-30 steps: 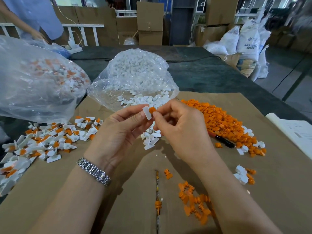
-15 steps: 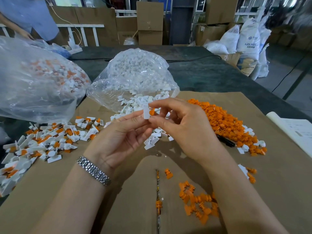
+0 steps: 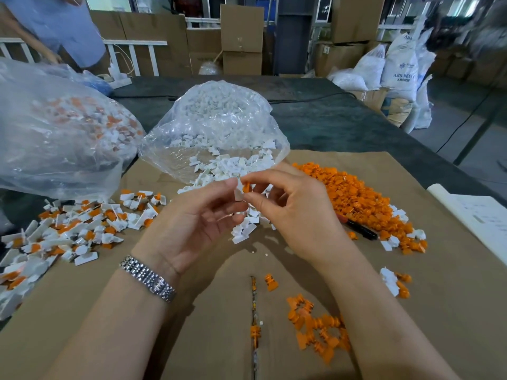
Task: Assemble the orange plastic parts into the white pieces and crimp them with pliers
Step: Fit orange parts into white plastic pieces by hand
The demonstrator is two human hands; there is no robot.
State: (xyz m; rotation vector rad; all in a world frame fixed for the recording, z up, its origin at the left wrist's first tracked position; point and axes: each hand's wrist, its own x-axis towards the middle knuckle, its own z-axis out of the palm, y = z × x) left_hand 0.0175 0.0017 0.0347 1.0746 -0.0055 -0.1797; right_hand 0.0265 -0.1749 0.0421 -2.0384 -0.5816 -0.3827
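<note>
Left hand [image 3: 192, 223] pinches a white piece [image 3: 238, 191]; right hand [image 3: 296, 212] pinches the orange part [image 3: 246, 187] into it. Both look light, stiff, best held by their edges.

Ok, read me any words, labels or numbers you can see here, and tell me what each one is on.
"ABS RESI", cut off: on the white sack at the back right.
The smaller line beneath it and the logo above it: too blurred to read.
Printing on the white paper at the right edge: too small to read.

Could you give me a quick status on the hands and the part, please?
Left hand and right hand both pinch one white piece. Orange part seated in it. Not crimped; nothing in the way.
</note>
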